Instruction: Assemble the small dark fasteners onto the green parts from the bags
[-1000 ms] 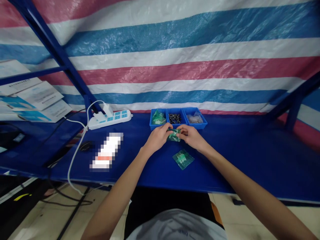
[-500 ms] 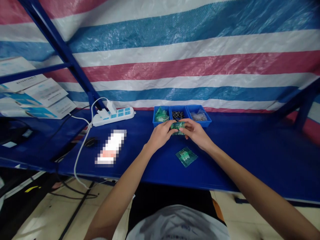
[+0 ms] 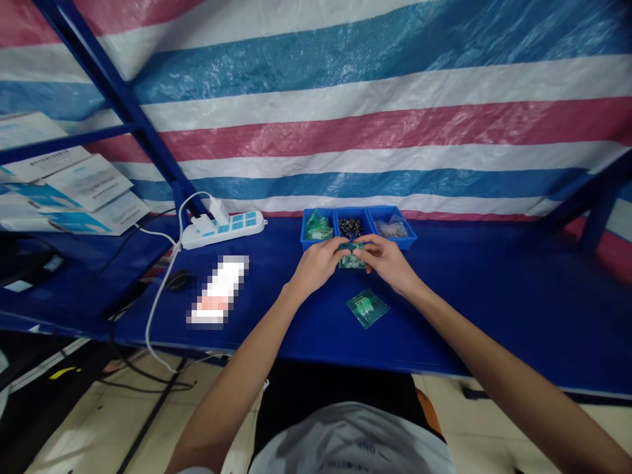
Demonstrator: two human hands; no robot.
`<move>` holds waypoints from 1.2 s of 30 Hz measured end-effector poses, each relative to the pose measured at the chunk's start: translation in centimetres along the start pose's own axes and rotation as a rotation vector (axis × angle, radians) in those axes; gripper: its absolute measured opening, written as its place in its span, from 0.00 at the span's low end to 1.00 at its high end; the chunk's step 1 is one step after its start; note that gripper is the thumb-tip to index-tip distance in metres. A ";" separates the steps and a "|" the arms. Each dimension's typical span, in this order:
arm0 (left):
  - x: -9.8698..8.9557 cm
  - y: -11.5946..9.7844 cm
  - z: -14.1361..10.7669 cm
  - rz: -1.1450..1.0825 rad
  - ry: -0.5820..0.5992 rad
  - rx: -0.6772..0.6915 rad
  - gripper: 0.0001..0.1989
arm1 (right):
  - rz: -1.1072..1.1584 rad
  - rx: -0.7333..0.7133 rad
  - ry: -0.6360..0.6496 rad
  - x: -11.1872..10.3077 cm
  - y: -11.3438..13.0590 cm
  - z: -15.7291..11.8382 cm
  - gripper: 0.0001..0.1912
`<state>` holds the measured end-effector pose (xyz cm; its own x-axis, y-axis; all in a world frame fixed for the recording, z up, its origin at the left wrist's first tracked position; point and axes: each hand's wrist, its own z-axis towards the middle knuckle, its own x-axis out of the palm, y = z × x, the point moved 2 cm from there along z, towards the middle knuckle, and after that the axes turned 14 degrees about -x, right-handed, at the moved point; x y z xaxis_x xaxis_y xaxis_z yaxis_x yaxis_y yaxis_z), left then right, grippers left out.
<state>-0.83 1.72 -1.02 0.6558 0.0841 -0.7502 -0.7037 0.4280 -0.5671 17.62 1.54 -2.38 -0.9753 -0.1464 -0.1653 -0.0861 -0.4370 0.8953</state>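
Between my two hands is a small green plastic bag (image 3: 352,261) with small pale parts inside, held just in front of the blue bins. My left hand (image 3: 318,264) pinches its left top edge, thumb and fingers closed. On the other side my right hand (image 3: 386,263) is closed on the bag's right top edge, the thumb tips almost meeting. A second green plastic bag (image 3: 367,308), with light green pieces in it, lies flat on the table below my hands. My fingers partly cover the held bag's upper edge.
A blue three-part bin (image 3: 407,241) stands behind my hands, holding green bags, small dark parts and clear bags. To the left are a white power strip (image 3: 232,229) with cables, a blurred-out rectangle (image 3: 220,289) and a dark round object (image 3: 178,280). White boxes (image 3: 93,187) are stacked far left.
My thumbs have drawn closer together at the top of the held bag, and more of its front now shows below them. The bag on the table stays put.
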 end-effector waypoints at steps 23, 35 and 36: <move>-0.2 -0.2 0.2 -0.175 0.012 -0.035 0.12 | 0.099 0.105 -0.046 -0.1 0.3 0.1 0.24; -0.3 0.1 0.3 -0.167 0.030 -0.053 0.11 | 0.061 0.106 -0.063 0.3 0.7 0.0 0.21; -0.2 0.2 0.3 -0.163 0.033 -0.056 0.11 | 0.057 0.103 -0.062 0.2 0.6 0.0 0.22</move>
<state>-1.01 2.05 -0.83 0.7540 -0.0126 -0.6568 -0.6032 0.3826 -0.6998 17.32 1.29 -1.87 -0.9896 -0.1124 -0.0896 -0.0472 -0.3351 0.9410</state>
